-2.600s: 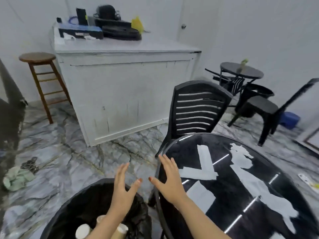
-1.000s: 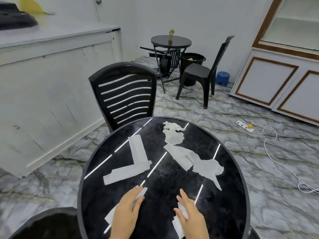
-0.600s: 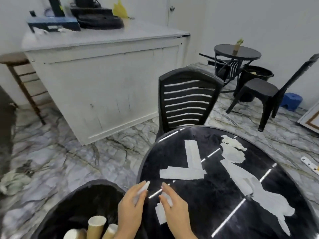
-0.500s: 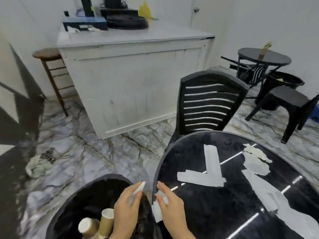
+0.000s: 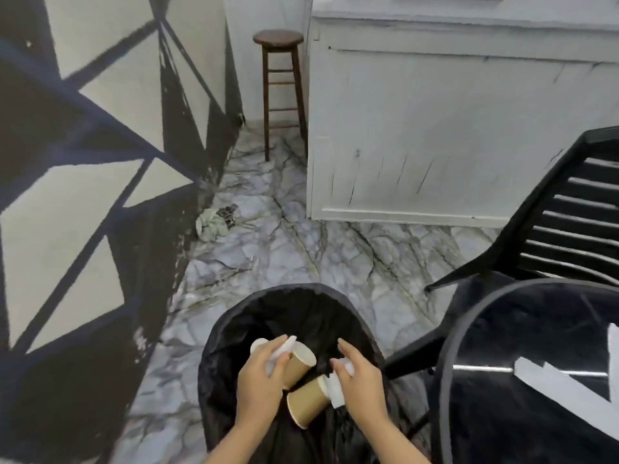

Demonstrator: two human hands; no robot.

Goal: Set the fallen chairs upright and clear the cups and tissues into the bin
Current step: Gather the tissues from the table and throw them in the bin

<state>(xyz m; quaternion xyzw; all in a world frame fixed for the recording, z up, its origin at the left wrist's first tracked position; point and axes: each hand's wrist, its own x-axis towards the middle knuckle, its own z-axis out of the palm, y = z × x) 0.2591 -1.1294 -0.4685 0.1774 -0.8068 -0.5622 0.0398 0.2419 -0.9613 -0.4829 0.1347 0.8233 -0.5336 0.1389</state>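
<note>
Both my hands hover over the black lined bin at the bottom centre. My left hand pinches a white tissue. My right hand grips another white tissue. Brown paper cups lie inside the bin under my hands. The round black table is at the lower right with a white tissue strip on it. A black slatted chair stands upright behind the table.
A white counter fills the upper right. A wooden stool stands beside it against the far wall. A crumpled greenish cloth lies on the marble floor by the black-and-white patterned wall at left.
My hands picked up tissues from the table and carried them left over the bin. The view swung left and down from the table to the bin.
</note>
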